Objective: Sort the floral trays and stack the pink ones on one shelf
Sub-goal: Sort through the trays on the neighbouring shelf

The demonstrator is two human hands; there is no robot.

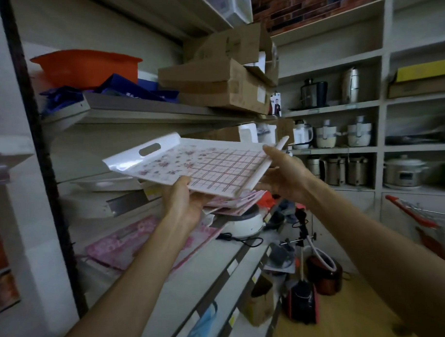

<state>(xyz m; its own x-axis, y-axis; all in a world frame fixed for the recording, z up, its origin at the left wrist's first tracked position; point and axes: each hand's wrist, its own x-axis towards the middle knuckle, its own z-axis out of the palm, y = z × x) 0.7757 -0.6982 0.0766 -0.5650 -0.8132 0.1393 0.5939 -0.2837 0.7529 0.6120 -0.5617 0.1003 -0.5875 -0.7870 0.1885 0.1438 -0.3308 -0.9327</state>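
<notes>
Listing left to right: one orange basin (86, 66), upper left, on an upper shelf; one pink floral tray (123, 245), lower left, flat on a lower shelf (202, 277); one white floral tray (191, 164), centre frame, held tilted in the air; a few pink trays (234, 203) bunched beneath it, count unclear. White tray: glossy, one oval handle slot at its left end, scattered pink blossoms, pink grid lines on the right half. Left hand (185, 205) grips its near edge, thumb on top. Right hand (284, 176) supports the right end, fingers underneath, thumb at the rim. Three cardboard boxes (221, 90), upper centre.
</notes>
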